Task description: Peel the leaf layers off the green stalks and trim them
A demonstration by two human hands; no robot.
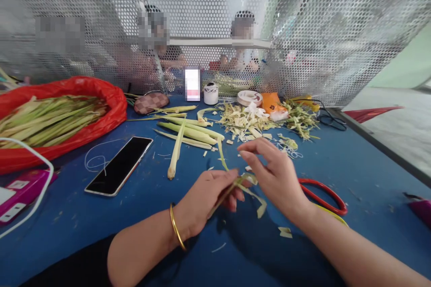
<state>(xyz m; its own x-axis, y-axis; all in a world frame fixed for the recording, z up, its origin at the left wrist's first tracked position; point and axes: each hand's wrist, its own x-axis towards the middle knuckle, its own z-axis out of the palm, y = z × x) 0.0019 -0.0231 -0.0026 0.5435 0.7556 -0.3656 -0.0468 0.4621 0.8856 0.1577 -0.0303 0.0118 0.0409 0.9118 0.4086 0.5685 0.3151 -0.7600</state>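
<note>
My left hand (213,190), with a gold bangle at its wrist, is closed around pale green leaf strips (251,193). Their loose ends curl out past my fingers, and one strip arches up toward the husk leaves. My right hand (271,168) hovers just to the right of these strips. Its thumb and forefinger are slightly apart, with nothing visible between them; the other fingers are partly hidden. Beyond both hands lie several long green husk leaves (191,132) on the blue table (134,233). A red loop handle (341,206) shows beside my right forearm.
At left are a red bag (117,103) of leaves, a phone (119,166) and a purple power strip (28,193). Leaf scraps (239,119), a tape roll (249,97), a white jar (211,94) and a lit screen (192,83) stand before a perforated metal screen (208,4); people sit behind it.
</note>
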